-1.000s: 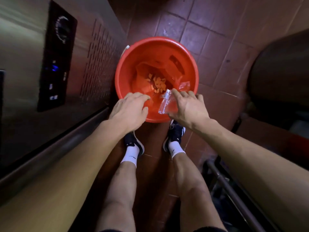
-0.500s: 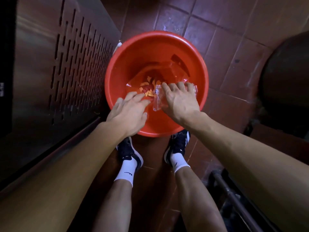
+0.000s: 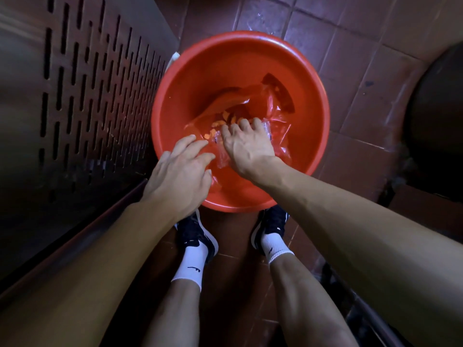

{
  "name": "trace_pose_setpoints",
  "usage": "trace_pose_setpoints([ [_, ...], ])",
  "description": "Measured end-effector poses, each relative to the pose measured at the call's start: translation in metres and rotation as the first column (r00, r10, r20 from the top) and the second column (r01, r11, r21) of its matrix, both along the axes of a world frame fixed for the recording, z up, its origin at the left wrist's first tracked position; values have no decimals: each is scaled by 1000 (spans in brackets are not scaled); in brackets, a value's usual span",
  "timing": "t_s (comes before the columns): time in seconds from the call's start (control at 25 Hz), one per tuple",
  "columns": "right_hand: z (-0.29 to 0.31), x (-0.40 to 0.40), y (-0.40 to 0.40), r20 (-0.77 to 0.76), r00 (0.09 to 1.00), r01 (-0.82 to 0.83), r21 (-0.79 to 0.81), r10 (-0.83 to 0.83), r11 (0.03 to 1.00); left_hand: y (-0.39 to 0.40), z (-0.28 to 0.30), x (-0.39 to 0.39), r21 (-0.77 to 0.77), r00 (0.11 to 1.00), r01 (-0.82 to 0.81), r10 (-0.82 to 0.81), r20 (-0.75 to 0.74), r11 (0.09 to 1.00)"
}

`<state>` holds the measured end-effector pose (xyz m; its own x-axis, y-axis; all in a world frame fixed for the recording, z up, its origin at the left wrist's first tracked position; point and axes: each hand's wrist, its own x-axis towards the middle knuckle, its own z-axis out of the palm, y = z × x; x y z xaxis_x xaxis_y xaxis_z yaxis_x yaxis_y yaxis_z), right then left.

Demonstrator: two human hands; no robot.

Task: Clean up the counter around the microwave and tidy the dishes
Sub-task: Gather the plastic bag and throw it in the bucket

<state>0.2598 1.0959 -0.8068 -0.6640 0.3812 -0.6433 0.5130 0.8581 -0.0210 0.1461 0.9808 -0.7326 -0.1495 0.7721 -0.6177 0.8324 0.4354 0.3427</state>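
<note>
Round red plastic bucket on tiled floor, lined w/ glossy red bag. Right hand, fingers curled, presses crinkled clear plastic wrapper down inside; deeper than 0.5 s ago. Left hand over near rim, fingers spread, holding nothing.

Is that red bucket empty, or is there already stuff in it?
Not empty. The red bucket holds orange food scraps and clear plastic wrapping, which the right hand presses down.
</note>
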Motion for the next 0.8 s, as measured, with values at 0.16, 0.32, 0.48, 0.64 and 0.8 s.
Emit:
trace_pose_setpoints([
  [0.16,-6,3,-3,-8,1000,16,-19,-16,1000,-9,-1,0,-1,1000,10,-10,-3,1000],
  [0.32,2,13,-1,-48,997,58,-54,-61,997,-9,1,0,12,1000,11,-11,-1,1000],
  [0.48,19,24,0,-56,996,68,-74,-72,995,-8,8,2,25,1000,16,-16,-6,1000],
  [0.64,45,38,-7,-53,995,82,-98,-87,992,-8,19,7,14,999,38,-38,-25,999],
  [0.8,86,55,-11,-39,993,102,-142,-108,985,-6,43,15,11,998,51,-50,-45,999],
])
